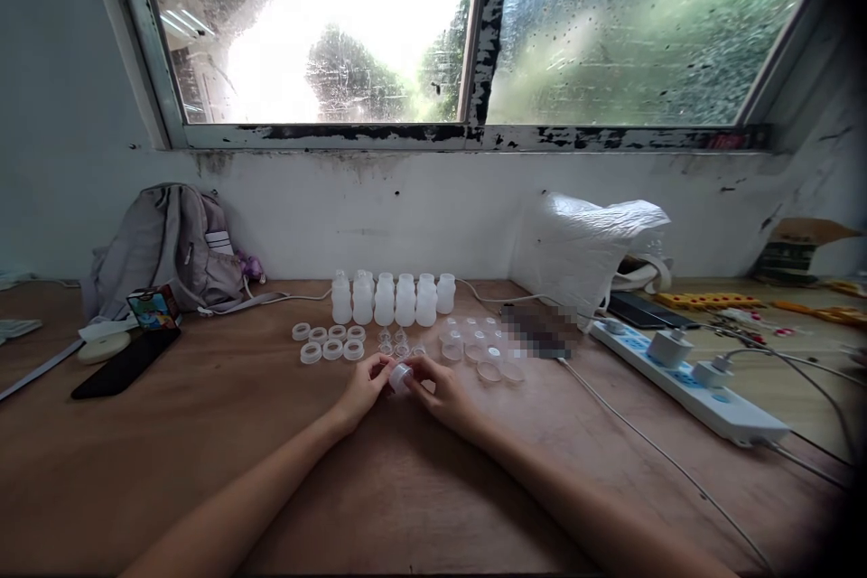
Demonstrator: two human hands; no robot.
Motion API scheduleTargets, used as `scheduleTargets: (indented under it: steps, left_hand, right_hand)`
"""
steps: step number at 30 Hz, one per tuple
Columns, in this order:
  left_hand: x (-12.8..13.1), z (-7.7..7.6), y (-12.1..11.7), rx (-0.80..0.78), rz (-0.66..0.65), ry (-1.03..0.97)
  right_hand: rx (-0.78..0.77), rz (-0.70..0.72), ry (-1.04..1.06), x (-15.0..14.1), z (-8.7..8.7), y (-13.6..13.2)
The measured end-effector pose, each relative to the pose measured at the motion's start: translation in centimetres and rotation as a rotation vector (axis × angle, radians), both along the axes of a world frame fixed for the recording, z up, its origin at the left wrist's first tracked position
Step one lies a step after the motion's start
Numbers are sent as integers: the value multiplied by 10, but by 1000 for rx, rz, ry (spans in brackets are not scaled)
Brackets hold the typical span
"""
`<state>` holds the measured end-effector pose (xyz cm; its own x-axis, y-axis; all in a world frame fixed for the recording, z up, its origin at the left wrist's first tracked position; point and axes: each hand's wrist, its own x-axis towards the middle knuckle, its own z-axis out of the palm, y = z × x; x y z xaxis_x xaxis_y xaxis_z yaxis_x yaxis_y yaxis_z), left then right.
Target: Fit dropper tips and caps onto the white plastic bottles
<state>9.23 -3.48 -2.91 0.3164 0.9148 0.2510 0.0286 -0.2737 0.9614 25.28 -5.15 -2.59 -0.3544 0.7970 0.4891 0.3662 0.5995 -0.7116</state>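
Observation:
Both of my hands meet over the middle of the wooden table. Between their fingertips is a small white plastic bottle, lying on its side. My left hand pinches it from the left and my right hand grips it from the right. Just beyond them lie several white rings, a few tiny clear parts and several clear round caps. A row of several upright white bottles stands behind those.
A grey backpack leans on the wall at the left, with a black phone and a small colourful box before it. At the right lie a white plastic bag, a white power strip and cables.

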Motion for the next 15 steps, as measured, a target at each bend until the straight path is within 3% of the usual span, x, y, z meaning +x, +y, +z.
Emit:
scheduleTargets:
  steps: [5, 11, 15]
  left_hand:
    - [1, 0, 0, -185, 56, -127]
    - [1, -2, -5, 59, 44, 58]
    - [1, -3, -6, 95, 44, 100]
  right_hand:
    - [-187, -39, 190, -2, -7, 7]
    - [-292, -25, 244, -1, -7, 9]
    - [-258, -17, 192, -2, -4, 5]
